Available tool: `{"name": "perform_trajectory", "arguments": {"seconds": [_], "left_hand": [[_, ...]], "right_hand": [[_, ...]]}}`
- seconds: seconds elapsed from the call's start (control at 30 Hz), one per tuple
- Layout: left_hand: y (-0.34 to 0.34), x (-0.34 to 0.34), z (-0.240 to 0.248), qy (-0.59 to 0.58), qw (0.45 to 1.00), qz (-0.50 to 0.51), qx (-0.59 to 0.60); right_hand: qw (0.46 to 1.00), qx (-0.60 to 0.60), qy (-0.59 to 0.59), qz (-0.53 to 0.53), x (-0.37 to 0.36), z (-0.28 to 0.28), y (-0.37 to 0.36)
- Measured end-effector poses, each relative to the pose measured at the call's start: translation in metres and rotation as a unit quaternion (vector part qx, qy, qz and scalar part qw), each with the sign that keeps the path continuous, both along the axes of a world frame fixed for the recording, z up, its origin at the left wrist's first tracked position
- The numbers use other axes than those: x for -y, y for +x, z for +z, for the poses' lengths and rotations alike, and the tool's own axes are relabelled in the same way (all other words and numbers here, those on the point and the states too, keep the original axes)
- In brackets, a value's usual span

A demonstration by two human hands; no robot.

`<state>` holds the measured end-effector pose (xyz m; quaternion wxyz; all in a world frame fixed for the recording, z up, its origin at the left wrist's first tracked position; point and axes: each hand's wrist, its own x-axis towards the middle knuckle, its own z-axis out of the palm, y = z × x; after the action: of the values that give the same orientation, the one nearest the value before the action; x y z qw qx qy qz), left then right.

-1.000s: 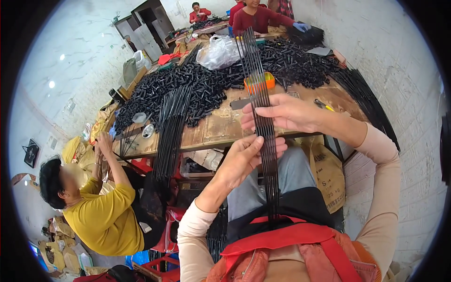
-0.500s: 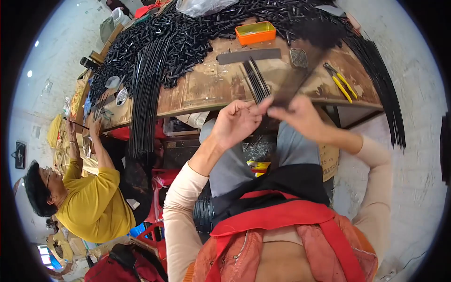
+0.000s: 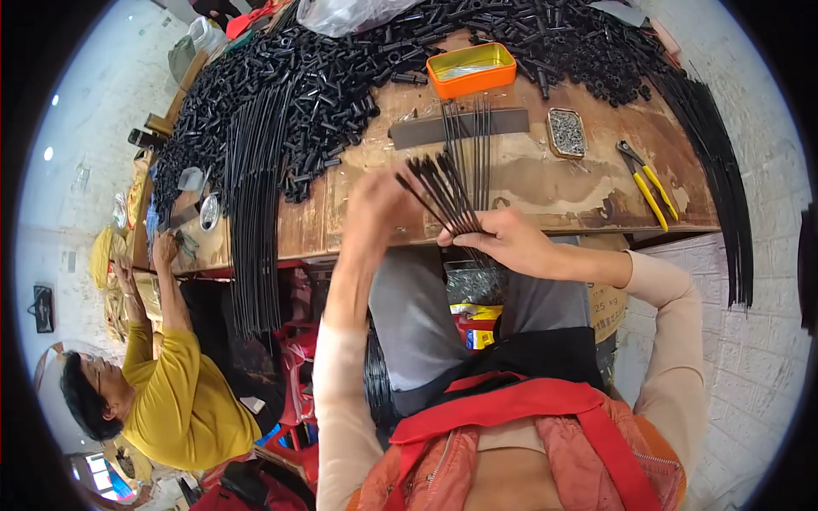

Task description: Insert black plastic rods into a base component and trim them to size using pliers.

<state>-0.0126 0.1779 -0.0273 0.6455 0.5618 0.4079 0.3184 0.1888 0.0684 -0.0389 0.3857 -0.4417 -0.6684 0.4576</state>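
Note:
My right hand (image 3: 509, 244) pinches a fanned bundle of thin black rods (image 3: 456, 204) just in front of the table edge. Their thicker upper ends spread apart and point up and left. Beside them is my left hand (image 3: 375, 209), near the tip of the leftmost rod. Its fingers are smeared by motion, so I cannot see whether it grips anything. More thin rods (image 3: 480, 157) lie on the table beyond the bundle, their far ends across a flat grey bar (image 3: 405, 133).
Black tube-like parts (image 3: 332, 94) are heaped at the back. An orange tin (image 3: 471, 81), a dish of small metal pieces (image 3: 566, 134) and yellow-handled pliers (image 3: 649, 189) stand about. Long rods (image 3: 253, 187) overhang the edge. A co-worker in yellow (image 3: 183, 400) works at left.
The dark blurred bundle by my right hand now shows clearly as fanned rods, lower and further left. My left hand has moved left and up, away from the right. The view has shifted slightly.

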Motion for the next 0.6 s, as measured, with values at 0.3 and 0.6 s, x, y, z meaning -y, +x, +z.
{"name": "perform_trajectory", "arguments": {"seconds": [0.3,0.6], "left_hand": [[0.010,0.097,0.102,0.170,0.983,-0.066,0.033],[0.009,0.096,0.088,0.152,0.979,0.002,0.134]], "right_hand": [[0.989,0.043,0.140,0.030,-0.001,-0.011,-0.001],[0.964,0.182,0.194,-0.027,-0.015,0.032,0.030]]}}
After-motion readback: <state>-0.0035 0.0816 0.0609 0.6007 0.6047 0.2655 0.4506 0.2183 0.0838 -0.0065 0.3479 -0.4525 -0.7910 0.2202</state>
